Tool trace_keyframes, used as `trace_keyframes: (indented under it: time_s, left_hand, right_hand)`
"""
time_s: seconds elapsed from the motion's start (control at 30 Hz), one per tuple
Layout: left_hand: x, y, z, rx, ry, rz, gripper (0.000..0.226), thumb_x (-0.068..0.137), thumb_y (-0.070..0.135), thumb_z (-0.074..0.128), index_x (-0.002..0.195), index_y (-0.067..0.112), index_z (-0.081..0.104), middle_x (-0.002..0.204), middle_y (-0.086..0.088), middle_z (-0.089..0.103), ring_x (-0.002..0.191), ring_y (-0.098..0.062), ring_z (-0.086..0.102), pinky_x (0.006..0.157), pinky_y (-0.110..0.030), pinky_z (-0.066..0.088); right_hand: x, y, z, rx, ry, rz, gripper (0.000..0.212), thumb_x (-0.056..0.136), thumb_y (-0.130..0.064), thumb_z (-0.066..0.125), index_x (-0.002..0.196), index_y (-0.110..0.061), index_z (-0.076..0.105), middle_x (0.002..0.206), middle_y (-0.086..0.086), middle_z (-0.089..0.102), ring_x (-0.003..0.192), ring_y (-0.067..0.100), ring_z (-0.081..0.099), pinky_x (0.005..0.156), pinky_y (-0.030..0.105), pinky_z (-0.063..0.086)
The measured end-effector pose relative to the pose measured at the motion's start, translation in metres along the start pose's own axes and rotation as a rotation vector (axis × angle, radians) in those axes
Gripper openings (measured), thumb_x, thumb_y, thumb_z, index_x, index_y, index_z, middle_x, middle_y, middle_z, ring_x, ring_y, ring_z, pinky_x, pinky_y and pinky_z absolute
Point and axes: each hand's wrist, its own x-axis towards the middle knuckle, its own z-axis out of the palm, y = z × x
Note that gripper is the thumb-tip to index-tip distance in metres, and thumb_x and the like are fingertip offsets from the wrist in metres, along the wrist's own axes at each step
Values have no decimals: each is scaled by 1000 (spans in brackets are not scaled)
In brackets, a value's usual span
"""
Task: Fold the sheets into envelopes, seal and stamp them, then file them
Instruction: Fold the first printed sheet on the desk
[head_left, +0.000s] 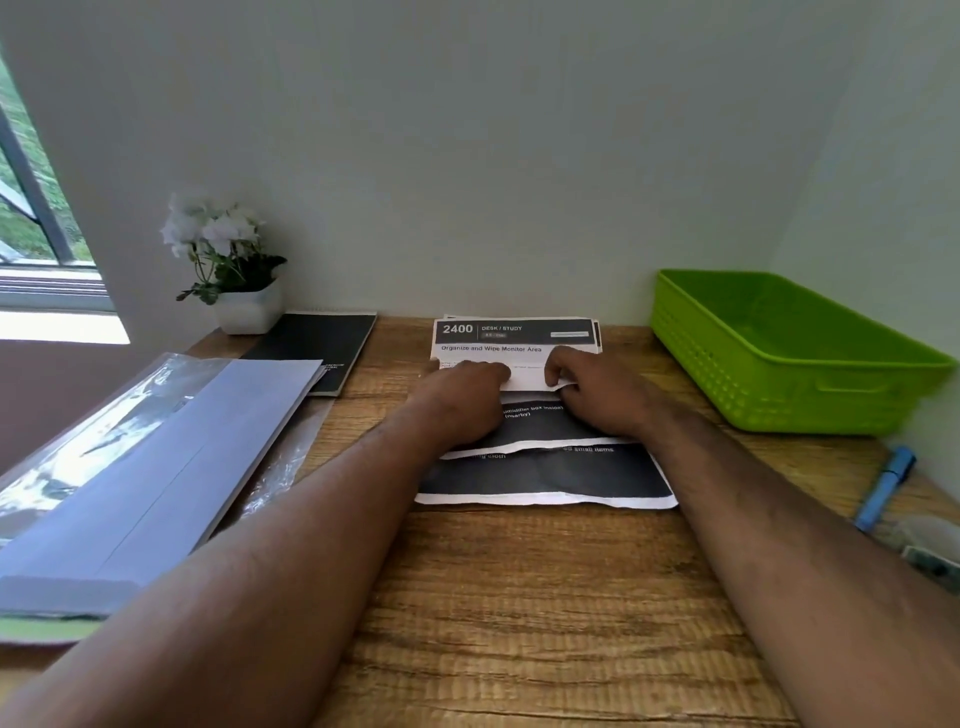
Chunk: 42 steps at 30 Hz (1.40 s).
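A stack of printed sheets with black and white areas lies in the middle of the wooden desk. The top sheet, headed "2400", has its near part folded over toward the far edge. My left hand presses flat on the fold at its left side. My right hand pinches the folded edge at its right side. A pile of white envelopes on clear plastic wrap lies at the left. A green plastic basket stands at the back right.
A white pot of white flowers stands at the back left beside a black notebook. A blue marker and a small clear object lie at the right edge. A wall runs behind the desk, a window at far left.
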Motion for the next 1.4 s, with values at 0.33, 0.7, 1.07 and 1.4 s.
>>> trace_keyframes:
  time_s: [0.33, 0.7, 1.07, 1.4]
  left_hand:
    - [-7, 15, 10, -70, -15, -72, 49, 101, 43, 28, 137, 12, 40, 146, -11, 42, 139, -30, 31, 115, -54, 16]
    - [5, 9, 19, -4, -107, -64, 57, 100, 43, 12, 155, 27, 7, 163, 9, 4, 150, -24, 3, 118, -56, 2]
    - [6, 8, 18, -8, -114, -98, 58, 100, 45, 16, 155, 29, 6, 163, 10, 2, 150, -18, 0, 117, -59, -1]
    - [8, 7, 17, -3, -120, -136, 62, 97, 52, 19, 154, 29, 9, 162, 13, 3, 149, -14, 0, 111, -66, -10]
  right_hand:
    - [5, -4, 0, -175, -158, 78, 42, 91, -24, 43, 131, -37, 43, 138, -1, 54, 127, 23, 47, 112, 46, 20]
    - [11, -31, 18, -4, -167, 57, 51, 103, -25, 27, 152, -25, 15, 153, 1, 37, 141, 22, 32, 118, 43, 5]
    - [16, -33, 25, -18, -150, 233, 45, 97, -27, 31, 143, -24, 30, 146, -10, 45, 134, 17, 42, 108, 50, 18]
    - [14, 9, 20, -140, -103, 448, 61, 82, -31, 21, 138, -14, 37, 139, 6, 48, 130, 28, 43, 110, 63, 13]
